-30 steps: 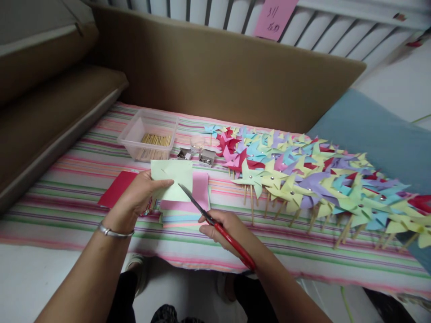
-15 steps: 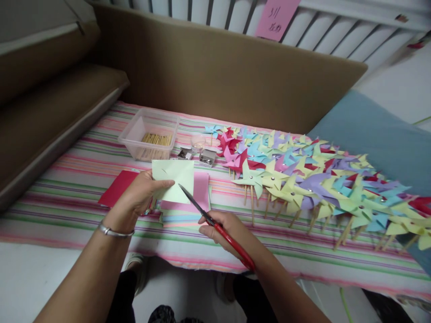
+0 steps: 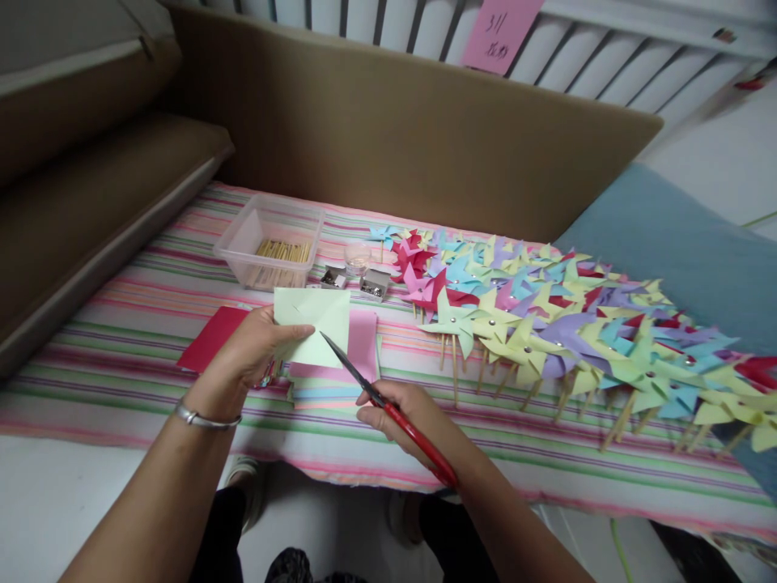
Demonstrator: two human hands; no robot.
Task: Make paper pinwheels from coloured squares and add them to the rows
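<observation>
My left hand pinches the left side of a pale green paper square, thumb on top. A short slit shows near the square's upper left. In my right hand is a pair of scissors with red handles and dark blades. Its blades look closed, and their tip lies over the paper near its middle, close to my left thumb. Below the square lies a stack of coloured paper with a pink sheet on top. A piece of red paper lies left of my left hand.
A clear plastic box holds several thin wooden sticks. Two small boxes of metal fasteners and a small clear cup stand beside it. Many-coloured paper pinwheels cover the right of the striped cloth. A brown board stands behind.
Almost nothing differs. My right hand and the scissors have shifted very slightly left; the paper stays in my left hand.
</observation>
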